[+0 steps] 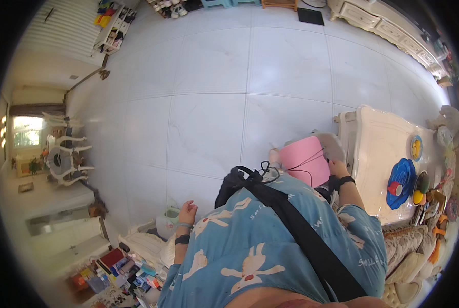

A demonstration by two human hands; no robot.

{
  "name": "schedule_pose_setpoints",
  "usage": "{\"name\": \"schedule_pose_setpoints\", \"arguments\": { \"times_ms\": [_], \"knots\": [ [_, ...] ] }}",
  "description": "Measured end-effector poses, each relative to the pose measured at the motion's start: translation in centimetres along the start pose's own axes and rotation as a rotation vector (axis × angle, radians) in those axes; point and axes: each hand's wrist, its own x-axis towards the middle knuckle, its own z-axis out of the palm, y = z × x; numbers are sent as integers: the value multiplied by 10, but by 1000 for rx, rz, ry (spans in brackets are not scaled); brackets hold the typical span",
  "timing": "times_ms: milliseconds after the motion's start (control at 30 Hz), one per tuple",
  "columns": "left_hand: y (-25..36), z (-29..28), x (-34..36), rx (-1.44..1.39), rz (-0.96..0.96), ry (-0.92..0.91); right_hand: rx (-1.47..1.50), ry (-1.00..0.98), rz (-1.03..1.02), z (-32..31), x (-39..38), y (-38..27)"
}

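My left hand (187,211) hangs low at my left side, its fingers loosely curled and apart, with nothing visible in them. Just left of it stands a pale green and white bin (171,215). On my other side, my right hand (336,168) is at the right edge of a pink, rounded-square object (305,160). Its fingers are small and partly hidden, so whether it grips or only touches that edge is unclear. Thin black cables (297,170) run across the pink surface from a black bag (235,184) at my waist.
A cream table (373,169) at right bears a blue scalloped tray (400,187) with a red cup (395,188). Pale floor tiles (209,66) stretch ahead. White chairs (68,159) stand far left, a cluttered table (117,272) lower left, a drawer cabinet (381,25) at top right.
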Motion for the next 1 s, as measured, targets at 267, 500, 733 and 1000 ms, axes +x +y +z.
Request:
{"name": "schedule_pose_setpoints", "arguments": {
  "times_ms": [267,500,733,1000],
  "knots": [
    [-52,-8,87,55,-133,-335,309,354,-19,7,14,27],
    [-78,-42,178,452,-22,-454,551,220,242,29,-16,16],
    [14,-44,333,550,222,-379,607,243,367,51,-10,-11],
    [226,-55,359,434,286,-361,812,323,451,69,-15,-56]
  ]
}}
